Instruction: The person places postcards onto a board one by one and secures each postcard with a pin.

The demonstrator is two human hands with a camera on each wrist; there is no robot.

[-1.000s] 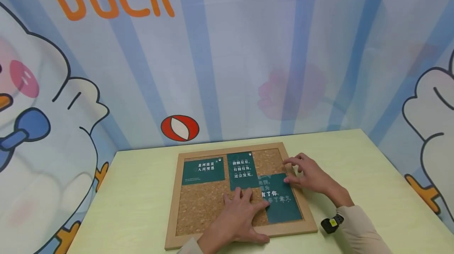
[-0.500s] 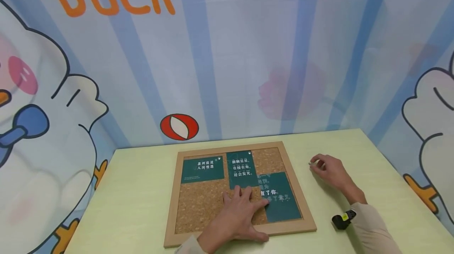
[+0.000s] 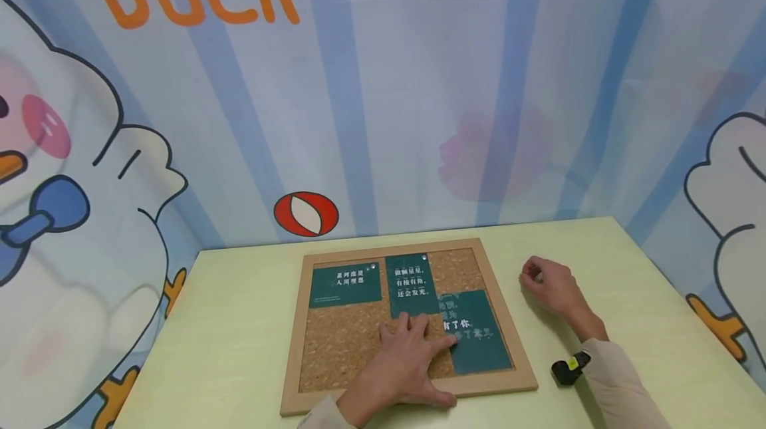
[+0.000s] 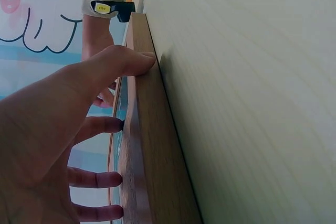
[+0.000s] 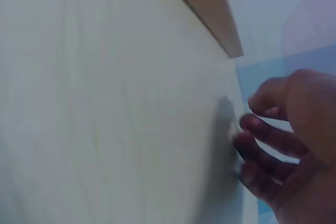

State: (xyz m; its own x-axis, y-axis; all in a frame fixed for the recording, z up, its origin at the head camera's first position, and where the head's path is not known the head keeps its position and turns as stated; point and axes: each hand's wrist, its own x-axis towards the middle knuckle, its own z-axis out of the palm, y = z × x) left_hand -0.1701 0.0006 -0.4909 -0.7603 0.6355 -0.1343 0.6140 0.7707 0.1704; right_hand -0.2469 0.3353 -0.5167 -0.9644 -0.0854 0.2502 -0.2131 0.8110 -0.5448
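Note:
A wood-framed corkboard (image 3: 341, 342) lies on the table with several green cards on it. My left hand (image 3: 402, 364) rests on the board, its fingers spread. In the left wrist view the thumb of my left hand (image 4: 63, 124) presses on the frame's near edge (image 4: 157, 145). One fingertip touches the lower right card (image 3: 481, 352). My right hand (image 3: 555, 289) is off the board to its right, fingers curled. A small pale thing shows between its fingers, too small to identify; in the right wrist view my right hand (image 5: 299, 145) hides it.
The upper left card (image 3: 345, 289) and the upper middle card (image 3: 409, 302) each have a small round pin at the top right. The pale table (image 3: 239, 336) ends at a printed cloth backdrop (image 3: 407, 96) behind the board.
My right hand has left the board's right side, moved right over the table, and its fingers have curled in. My left hand has stayed in place on the board.

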